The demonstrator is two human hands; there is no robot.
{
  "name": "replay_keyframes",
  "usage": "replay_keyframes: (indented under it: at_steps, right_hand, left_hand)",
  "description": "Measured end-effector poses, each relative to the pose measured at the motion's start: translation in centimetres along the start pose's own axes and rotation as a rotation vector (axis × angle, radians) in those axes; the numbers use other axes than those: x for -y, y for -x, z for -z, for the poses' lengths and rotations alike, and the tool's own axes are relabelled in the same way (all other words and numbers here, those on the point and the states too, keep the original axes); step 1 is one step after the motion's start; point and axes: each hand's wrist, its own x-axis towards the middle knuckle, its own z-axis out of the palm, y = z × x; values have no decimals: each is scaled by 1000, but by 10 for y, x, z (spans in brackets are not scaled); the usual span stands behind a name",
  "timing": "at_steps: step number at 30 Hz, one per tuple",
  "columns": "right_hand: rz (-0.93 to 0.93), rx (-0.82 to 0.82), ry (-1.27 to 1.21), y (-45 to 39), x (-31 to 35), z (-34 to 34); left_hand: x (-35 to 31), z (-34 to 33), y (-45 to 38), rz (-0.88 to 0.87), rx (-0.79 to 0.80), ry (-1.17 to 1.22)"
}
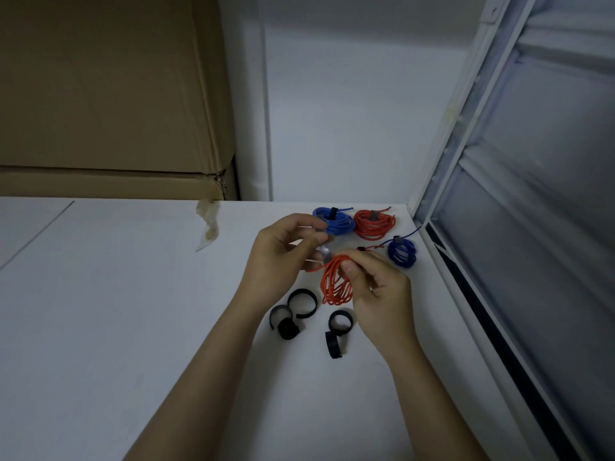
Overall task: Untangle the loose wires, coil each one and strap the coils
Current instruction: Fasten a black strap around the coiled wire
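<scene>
Red coil (336, 282) between both hands (left hand (283, 257) on strap (325, 252))

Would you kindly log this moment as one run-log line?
step: strapping | left hand: pinches strap | right hand: grips red coil | done: three strapped coils at table rear | spare straps: near

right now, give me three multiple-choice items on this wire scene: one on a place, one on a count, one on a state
1. Where do the loose curled black straps lie?
A. Near side of the held coil
B. On the cardboard box
C. Against the window frame

2. How many strapped wire coils rest on the white table?
A. One
B. Three
C. Five

3. The red wire coil is:
A. Flat on the table
B. Held in both hands
C. Already stowed

Key: 1 A, they sit nearer the camera; 2 B, the light blue coil, red strapped coil and dark blue coil; 3 B, the left hand and right hand hold it up.
</scene>
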Motion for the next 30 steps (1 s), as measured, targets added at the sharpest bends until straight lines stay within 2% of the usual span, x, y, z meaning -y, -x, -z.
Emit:
replay_keyframes:
  at_steps: [7,14,17,20,22,26,30]
  right_hand:
    - [6,-49,-8,-1,-3,0]
    - [37,-101,-4,-1,-1,-1]
    - [53,-121,20,-1,-1,-1]
    - [70,-65,37,1,-1,0]
    - [106,-29,112,0,-2,2]
    - [382,-82,571,0,-7,3]
    - [396,-57,549,0,-8,-1]
  left_hand:
    - [-2,1,0,38,111,-115]
    - [-5,1,2,123,169,70]
    - [-4,1,3,127,207,58]
    - [-2,1,2,133,190,68]
    - [0,2,1,143,178,86]
    - [2,2,1,172,150,134]
    - [1,7,-2,167,133,161]
